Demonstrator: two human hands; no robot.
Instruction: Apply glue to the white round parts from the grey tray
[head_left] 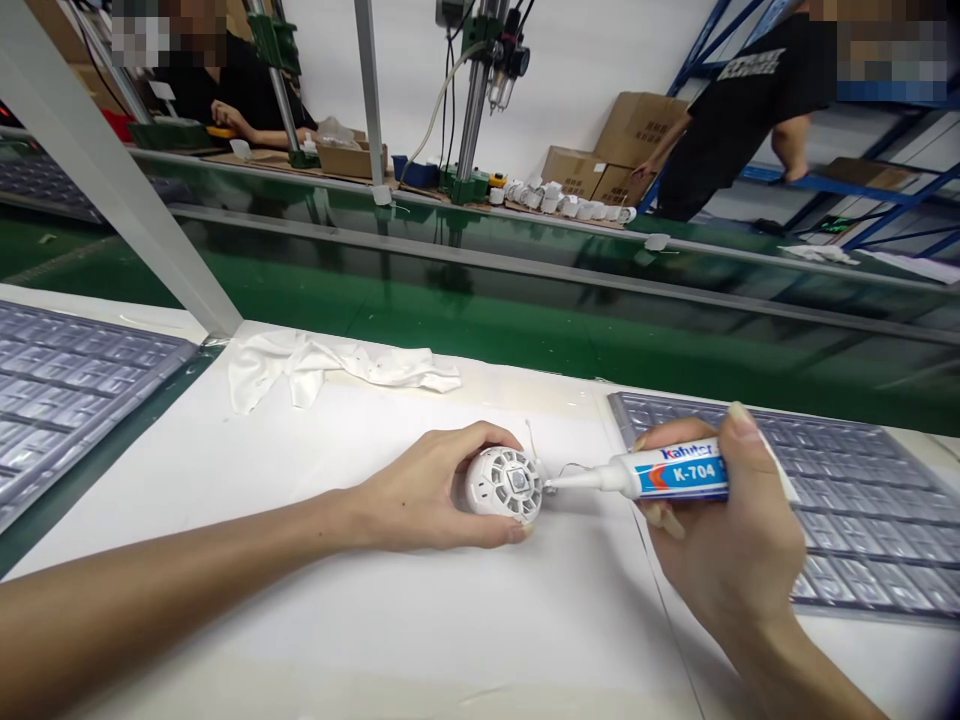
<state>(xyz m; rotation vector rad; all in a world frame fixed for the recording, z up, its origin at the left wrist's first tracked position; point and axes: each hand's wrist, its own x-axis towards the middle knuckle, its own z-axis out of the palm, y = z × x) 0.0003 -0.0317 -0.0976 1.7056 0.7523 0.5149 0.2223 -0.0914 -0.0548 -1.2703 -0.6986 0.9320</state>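
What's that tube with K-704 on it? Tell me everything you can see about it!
It is a squeezable tube of Kafuter K-704, white with a blue label band and an orange swoosh. Its white cone nozzle narrows to a thin tip, and its back end is pressed flat. The right hand grips it nearly level, with the tip pointing left at a white round part. The tip is right by that part, but I cannot tell if they touch.

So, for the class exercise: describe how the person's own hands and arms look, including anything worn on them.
The left hand and right hand are bare, without gloves. The left forearm has no sleeve, watch or bracelet, and the right wrist shows no band. No rings are visible. The right thumbnail is unpainted and extends past the fingertip.
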